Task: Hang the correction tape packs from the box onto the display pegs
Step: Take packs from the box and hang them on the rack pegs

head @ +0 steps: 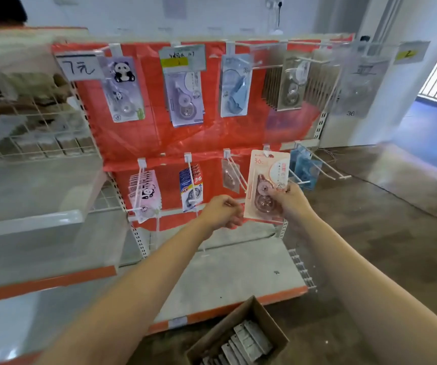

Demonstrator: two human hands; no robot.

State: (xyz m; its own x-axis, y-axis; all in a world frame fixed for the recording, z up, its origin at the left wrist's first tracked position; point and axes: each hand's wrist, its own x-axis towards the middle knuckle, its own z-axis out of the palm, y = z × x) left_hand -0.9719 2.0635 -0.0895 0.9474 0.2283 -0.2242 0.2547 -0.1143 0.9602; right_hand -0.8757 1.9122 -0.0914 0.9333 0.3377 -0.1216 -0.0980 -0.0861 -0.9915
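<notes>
Head view: right hand (290, 200) fingers pinch pink pack (266, 184), left hand (221, 210) curled, contents unclear

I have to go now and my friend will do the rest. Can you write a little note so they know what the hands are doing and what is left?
Right hand grips a pink correction tape pack by its lower right edge, held up at the lower row of pegs; its hang hole is near a peg mount, but whether it is hooked cannot be told.
Left hand is curled at the pack's lower left corner; whether it pinches it is unclear.
Cardboard box sits on the floor below, with more packs inside.
Done: several pegs already carry packs.
Left: seat this pack, then hang those in the box.
</notes>
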